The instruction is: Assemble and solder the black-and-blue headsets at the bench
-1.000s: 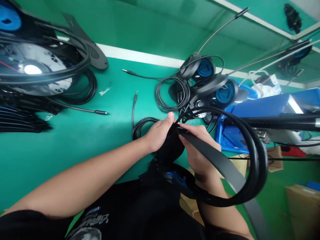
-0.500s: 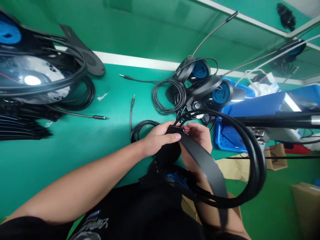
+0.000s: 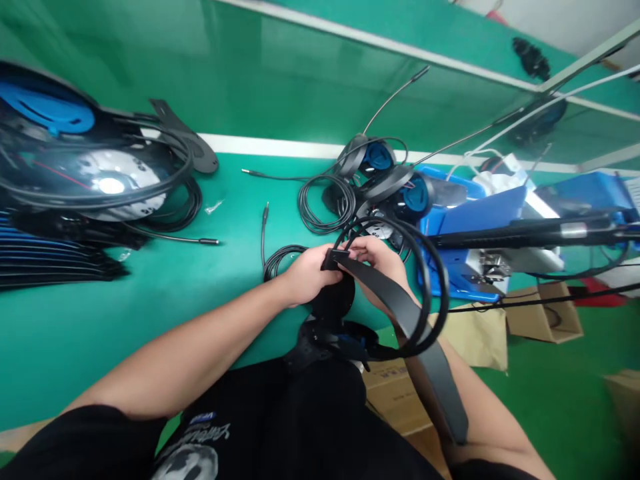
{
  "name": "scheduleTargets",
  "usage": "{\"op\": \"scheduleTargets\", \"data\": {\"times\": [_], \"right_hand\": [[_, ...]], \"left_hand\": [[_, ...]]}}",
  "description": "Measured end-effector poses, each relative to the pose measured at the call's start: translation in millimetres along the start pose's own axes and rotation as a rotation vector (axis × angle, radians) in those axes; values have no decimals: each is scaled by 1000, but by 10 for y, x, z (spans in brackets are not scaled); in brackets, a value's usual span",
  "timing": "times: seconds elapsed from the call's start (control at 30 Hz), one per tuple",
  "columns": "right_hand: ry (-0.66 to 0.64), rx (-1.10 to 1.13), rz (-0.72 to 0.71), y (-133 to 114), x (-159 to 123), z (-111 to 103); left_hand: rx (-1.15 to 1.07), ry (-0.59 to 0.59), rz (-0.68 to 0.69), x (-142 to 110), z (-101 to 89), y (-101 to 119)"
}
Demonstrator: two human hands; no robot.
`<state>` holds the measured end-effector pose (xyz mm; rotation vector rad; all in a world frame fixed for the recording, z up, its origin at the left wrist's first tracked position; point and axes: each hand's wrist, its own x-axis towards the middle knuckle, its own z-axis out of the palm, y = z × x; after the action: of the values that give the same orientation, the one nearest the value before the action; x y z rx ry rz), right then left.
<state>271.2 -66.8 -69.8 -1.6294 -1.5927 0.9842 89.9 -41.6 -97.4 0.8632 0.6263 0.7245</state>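
Observation:
My left hand (image 3: 305,275) is closed around the black earcup (image 3: 334,301) of a headset held over the table's near edge. My right hand (image 3: 381,263) pinches the end of the flat black head strap (image 3: 400,301) where it meets the earcup. The strap runs down to the right over my right forearm. The headset's black wire hoop (image 3: 430,280) arcs around my right hand. A second earcup with a blue inside (image 3: 350,340) hangs below, near my lap.
Two finished headsets with blue earcups (image 3: 395,183) and coiled cables (image 3: 320,200) lie on the green table (image 3: 150,280) beyond my hands. A stack of headset parts (image 3: 85,180) fills the left. Blue trays (image 3: 480,227) sit at the right, cardboard boxes (image 3: 545,313) on the floor.
The view pulled back and tilted. My left thumb came down onto the strap's end, and the strap swung lower across my right forearm while both hands kept hold.

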Motion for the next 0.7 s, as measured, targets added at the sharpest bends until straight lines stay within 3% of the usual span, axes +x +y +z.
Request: {"op": "scheduleTargets", "data": {"times": [0.1, 0.23, 0.33, 0.43, 0.57, 0.7], "right_hand": [[26, 93, -34, -1, -26, -59], [234, 24, -316, -189, -347, -158], [142, -56, -503, -261, -561, -232], [6, -65, -611, -168, -577, -217], [-111, -86, -620, -6, -458, -103], [-172, -80, -604, -54, -450, -25]], "left_hand": [[-100, 8, -6, -12, 31, -5], [-131, 58, -27, -41, 59, 28], [-206, 49, -44, -70, 64, 96], [-283, -16, -49, -88, 36, 165], [-297, -85, -74, -105, -9, 205], [-183, -27, -78, -137, 33, 180]]}}
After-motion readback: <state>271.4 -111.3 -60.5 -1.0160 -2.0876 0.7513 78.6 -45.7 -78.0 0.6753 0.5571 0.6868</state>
